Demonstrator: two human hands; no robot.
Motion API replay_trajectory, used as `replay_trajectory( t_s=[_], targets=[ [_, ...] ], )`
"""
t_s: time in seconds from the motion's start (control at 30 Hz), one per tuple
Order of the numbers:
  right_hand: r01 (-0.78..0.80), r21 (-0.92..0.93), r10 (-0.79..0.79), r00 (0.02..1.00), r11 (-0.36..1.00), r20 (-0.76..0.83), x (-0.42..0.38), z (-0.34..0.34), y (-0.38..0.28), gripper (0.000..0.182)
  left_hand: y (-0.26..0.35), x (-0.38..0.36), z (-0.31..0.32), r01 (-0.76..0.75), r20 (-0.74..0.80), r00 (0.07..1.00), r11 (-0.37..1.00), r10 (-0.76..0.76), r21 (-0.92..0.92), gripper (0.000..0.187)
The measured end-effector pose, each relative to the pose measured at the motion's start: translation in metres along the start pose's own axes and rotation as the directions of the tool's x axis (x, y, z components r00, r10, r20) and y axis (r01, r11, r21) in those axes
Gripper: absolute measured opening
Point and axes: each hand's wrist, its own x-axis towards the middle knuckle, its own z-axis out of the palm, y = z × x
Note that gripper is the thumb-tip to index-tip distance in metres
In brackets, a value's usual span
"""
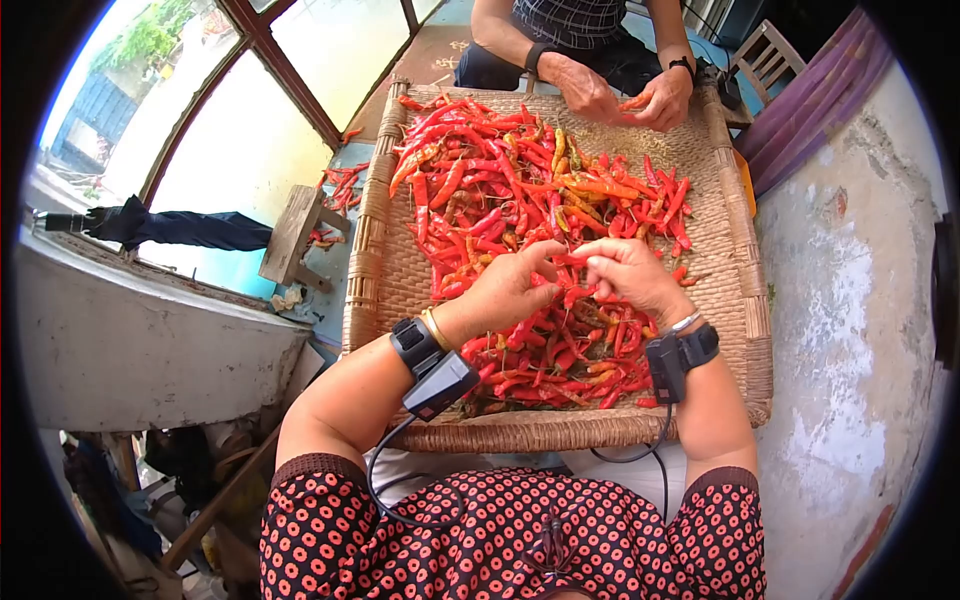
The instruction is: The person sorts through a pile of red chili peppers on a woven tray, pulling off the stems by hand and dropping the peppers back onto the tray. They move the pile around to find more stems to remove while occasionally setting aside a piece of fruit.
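Many red chili peppers [480, 185], a few of them yellow or orange, lie heaped on a large woven tray [715, 215] in front of me. My left hand [505, 288] is over the middle of the heap, its fingers curved and its thumb apart from the index finger. Just to its right, my right hand [632, 278] has thumb and fingertips pinched together on what looks like a red chili pepper [572, 261]. That pepper reaches toward my left fingertips; whether they touch it is hard to see.
Across the tray, a person's hands [590, 95] hold an orange-red pepper at the far rim. A wooden stool [292, 238] and dark folded umbrella [200, 228] are at left. A worn wall [850, 300] stands at right. Cables [375, 480] hang from my wrist devices.
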Motion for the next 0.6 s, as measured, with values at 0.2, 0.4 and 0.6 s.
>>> replay_trajectory(
  t_s=[0.2, 0.4, 0.6],
  targets=[
    [0.218, 0.150, -0.114, 0.853, 0.964, -0.510, -0.007, -0.049, 0.001, 0.026, -0.030, 0.000, -0.005, -0.049, -0.189, 0.972, 0.908, 0.140, 0.416, 0.038],
    [-0.076, -0.848, -0.475, 0.801, 0.524, -0.365, -0.008, -0.037, 0.010, 0.034, -0.023, -0.001, 0.003, -0.089, 0.007, 0.995, 0.864, 0.098, 0.495, 0.035],
    [0.160, -0.892, -0.201, 0.976, 0.424, 0.080, -0.001, -0.010, 0.033, 0.018, -0.015, -0.005, 0.004, -0.015, 0.081, 0.996, 0.772, -0.048, 0.635, 0.045]
  ],
)
